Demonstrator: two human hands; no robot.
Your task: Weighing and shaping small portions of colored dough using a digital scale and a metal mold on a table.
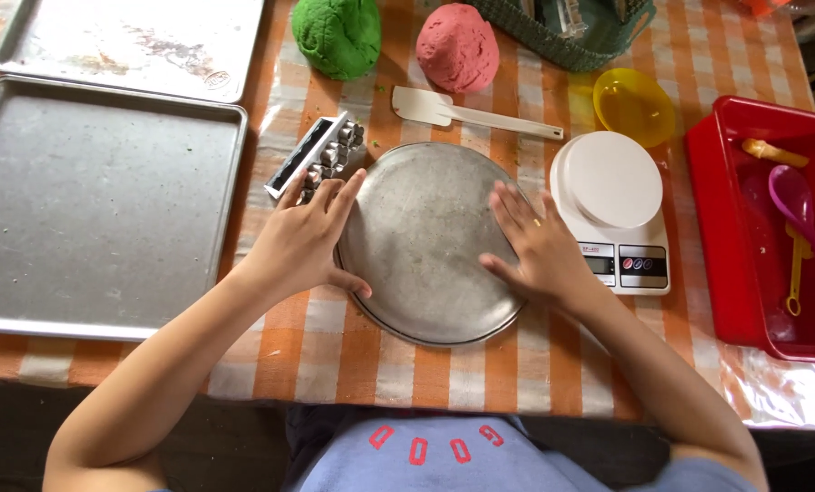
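Two hands lie flat, fingers spread, on a round metal pan (421, 241) in the middle of the bench (517, 364), which has an orange checked cloth. The left hand (307, 241) rests on the pan's left rim, its thumb on the metal; the right hand (535, 246) lies on the right rim. Neither hand pinches anything. Just beside the left fingertips stands a small box of metal cutters (321, 157), touching the pan edge. Just right of the right hand is a white kitchen scale (612, 205). Behind the pan lie a white spatula (466, 111), a green dough ball (337, 36) and a red dough ball (457, 46). A grey baking tray (88, 200) is at the left, a red tub (753, 228) with plastic spoons at the right.
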